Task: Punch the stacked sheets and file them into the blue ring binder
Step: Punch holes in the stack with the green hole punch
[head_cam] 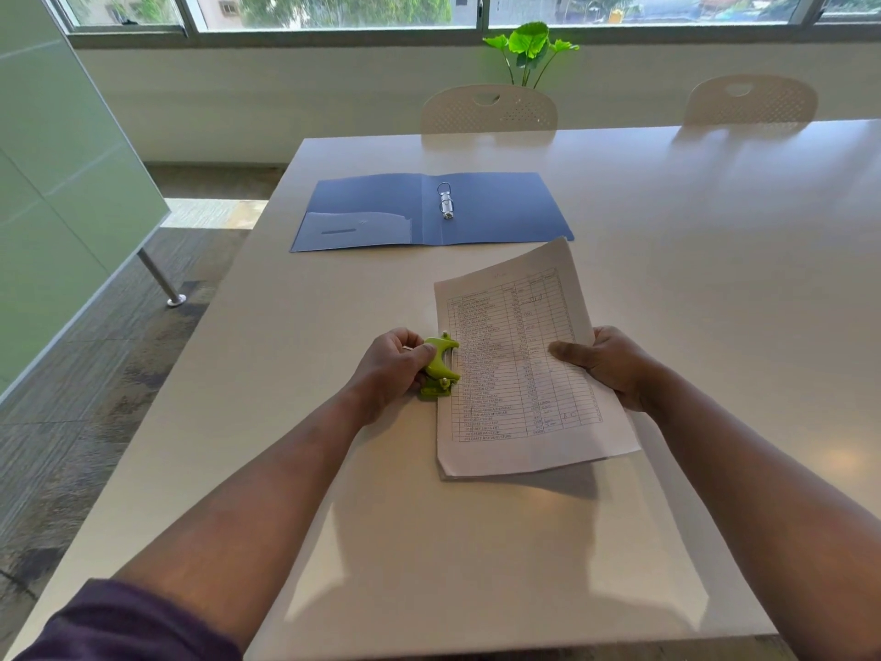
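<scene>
A stack of printed sheets (519, 355) lies in the middle of the table, its right side lifted a little. My right hand (605, 362) grips the stack's right edge, thumb on top. A green hole punch (441, 367) sits against the stack's left edge, and my left hand (393, 369) is closed around it, thumb on its lever. Farther back, the blue ring binder (496, 212) lies open and flat, its metal rings (445, 201) standing near the spine.
The white table (691, 240) runs far to the right; its left edge drops to the carpet. Two white chairs (488, 109) stand at the far side, with a green plant (529, 50) behind. A glass partition (62, 174) stands at the left.
</scene>
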Motion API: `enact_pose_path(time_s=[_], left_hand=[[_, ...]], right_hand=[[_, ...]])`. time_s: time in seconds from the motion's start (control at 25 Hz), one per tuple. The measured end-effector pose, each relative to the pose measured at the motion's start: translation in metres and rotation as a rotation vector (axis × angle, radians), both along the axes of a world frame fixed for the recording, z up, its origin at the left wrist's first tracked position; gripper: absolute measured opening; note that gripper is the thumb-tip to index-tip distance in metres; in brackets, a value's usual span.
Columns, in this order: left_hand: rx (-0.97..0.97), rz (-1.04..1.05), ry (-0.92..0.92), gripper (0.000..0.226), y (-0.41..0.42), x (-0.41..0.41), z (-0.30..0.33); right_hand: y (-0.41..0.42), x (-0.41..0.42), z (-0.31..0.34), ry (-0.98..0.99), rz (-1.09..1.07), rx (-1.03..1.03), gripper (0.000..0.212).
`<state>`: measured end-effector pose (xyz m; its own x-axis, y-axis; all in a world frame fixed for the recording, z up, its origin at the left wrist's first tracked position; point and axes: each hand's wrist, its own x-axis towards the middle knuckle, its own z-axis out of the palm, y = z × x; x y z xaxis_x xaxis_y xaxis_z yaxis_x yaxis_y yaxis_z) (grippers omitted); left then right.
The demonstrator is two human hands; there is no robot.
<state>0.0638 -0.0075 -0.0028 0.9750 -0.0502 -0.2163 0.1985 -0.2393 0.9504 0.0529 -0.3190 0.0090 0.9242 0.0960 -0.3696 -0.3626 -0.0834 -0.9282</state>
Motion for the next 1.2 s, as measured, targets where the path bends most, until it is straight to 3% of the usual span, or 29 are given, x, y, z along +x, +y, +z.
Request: enact_pose_path(time_s=[1.2], left_hand=[[0.020,-0.008,0.047,0.012,-0.0007,-0.0003,0.0064]], right_hand=[[0.0025,-0.0019,0.0037,-0.013,0.012,0.021,0.016]])
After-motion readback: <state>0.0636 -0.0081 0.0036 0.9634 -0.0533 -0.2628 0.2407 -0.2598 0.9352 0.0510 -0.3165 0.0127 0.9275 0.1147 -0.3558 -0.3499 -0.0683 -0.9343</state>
